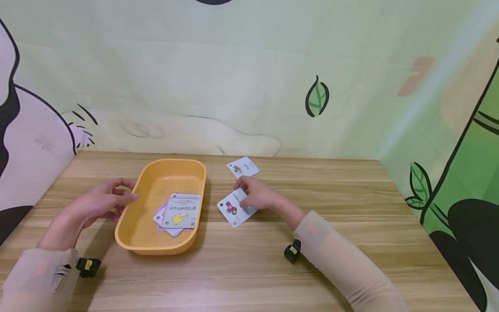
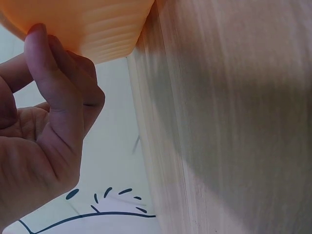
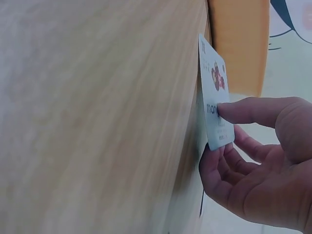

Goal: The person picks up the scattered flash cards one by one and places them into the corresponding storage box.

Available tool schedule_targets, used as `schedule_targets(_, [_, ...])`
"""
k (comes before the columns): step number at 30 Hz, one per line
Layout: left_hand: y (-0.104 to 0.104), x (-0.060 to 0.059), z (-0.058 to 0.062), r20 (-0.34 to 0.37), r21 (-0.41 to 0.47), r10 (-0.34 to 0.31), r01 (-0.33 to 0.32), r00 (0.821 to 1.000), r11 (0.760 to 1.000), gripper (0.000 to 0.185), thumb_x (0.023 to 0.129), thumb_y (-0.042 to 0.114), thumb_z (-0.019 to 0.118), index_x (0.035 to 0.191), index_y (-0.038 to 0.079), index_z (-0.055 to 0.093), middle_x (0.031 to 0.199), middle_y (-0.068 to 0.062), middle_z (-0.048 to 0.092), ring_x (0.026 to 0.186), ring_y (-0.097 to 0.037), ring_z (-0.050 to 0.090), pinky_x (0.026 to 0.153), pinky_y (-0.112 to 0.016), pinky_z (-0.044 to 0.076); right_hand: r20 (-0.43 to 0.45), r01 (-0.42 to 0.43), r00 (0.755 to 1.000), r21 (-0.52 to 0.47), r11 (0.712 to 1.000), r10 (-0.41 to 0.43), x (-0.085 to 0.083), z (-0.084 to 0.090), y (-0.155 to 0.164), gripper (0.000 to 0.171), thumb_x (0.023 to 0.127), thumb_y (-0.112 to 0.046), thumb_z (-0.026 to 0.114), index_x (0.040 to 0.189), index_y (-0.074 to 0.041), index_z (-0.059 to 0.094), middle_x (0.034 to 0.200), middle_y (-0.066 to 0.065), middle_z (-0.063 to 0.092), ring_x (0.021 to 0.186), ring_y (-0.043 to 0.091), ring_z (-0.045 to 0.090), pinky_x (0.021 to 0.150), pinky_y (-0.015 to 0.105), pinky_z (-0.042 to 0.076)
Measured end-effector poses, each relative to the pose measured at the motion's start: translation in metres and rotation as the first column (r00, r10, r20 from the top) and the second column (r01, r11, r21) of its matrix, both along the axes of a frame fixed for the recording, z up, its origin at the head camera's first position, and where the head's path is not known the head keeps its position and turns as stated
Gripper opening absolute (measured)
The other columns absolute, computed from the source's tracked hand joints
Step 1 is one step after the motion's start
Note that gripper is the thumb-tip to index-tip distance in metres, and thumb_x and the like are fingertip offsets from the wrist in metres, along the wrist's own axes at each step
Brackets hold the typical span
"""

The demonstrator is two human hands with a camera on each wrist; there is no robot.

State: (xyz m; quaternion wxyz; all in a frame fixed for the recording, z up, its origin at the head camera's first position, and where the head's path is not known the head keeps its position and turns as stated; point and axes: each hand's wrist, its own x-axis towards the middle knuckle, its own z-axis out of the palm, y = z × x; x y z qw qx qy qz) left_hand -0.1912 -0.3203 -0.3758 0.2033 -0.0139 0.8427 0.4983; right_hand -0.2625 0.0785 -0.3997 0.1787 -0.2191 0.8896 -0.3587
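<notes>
My right hand (image 1: 255,194) pinches a mangosteen picture card (image 1: 234,209), thumb on its printed face and fingers behind it. In the right wrist view the card (image 3: 217,97) tilts up close over the table. Beyond that hand lies a fish card (image 1: 243,166), partly covered by the fingers. On the left, my left hand (image 1: 105,200) holds the side rim of a yellow plastic tray (image 1: 134,249). The left wrist view shows its fingers (image 2: 46,63) bent against the tray's outer wall. Inside the tray, a grapefruit card (image 1: 181,213) tops a small, fanned pile of cards.
The wooden table (image 1: 241,277) ends at a printed cloth backdrop (image 1: 249,95) along the back. Another printed panel (image 1: 468,147) stands at the right side. The tray's near wall rises between the pile and the card in my right hand.
</notes>
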Motion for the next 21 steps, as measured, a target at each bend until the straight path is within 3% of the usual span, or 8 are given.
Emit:
schedule_targets(5, [0.000,0.000,0.001,0.001,-0.007,0.000,0.000,1.000,1.000,0.057,0.105,0.022,0.061,0.144,-0.006,0.031,0.113,-0.016,0.059,0.081,-0.024,0.061,0.067,-0.036,0.058,0.024,0.013,1.000,-0.060,0.998,-0.012,-0.001,-0.001,0.003,0.030,0.085,0.009,0.069,0.112,-0.002,0.064,0.102,0.011,0.060,0.092,0.022,0.056,0.073,0.028,0.049])
schedule_targets(12, [0.000,0.000,0.001,-0.002,-0.015,0.002,-0.002,1.000,1.000,0.057,0.106,0.023,0.060,0.145,-0.006,0.031,0.114,-0.017,0.058,0.083,-0.024,0.061,0.068,-0.037,0.059,0.163,0.069,0.986,-0.167,0.984,-0.042,-0.003,-0.003,0.009,0.027,0.090,0.008,0.062,0.115,0.000,0.065,0.099,0.012,0.057,0.073,0.018,0.055,0.054,0.025,0.044])
schedule_targets(21, [-0.001,-0.001,-0.001,-0.003,-0.002,0.000,0.000,1.000,1.000,0.056,0.106,0.022,0.060,0.145,-0.006,0.032,0.113,-0.016,0.059,0.082,-0.024,0.062,0.067,-0.037,0.059,0.332,0.154,0.942,-0.278,0.948,-0.055,-0.007,-0.003,0.014,0.028,0.090,0.005,0.061,0.118,0.001,0.062,0.101,0.011,0.060,0.081,0.019,0.060,0.059,0.028,0.051])
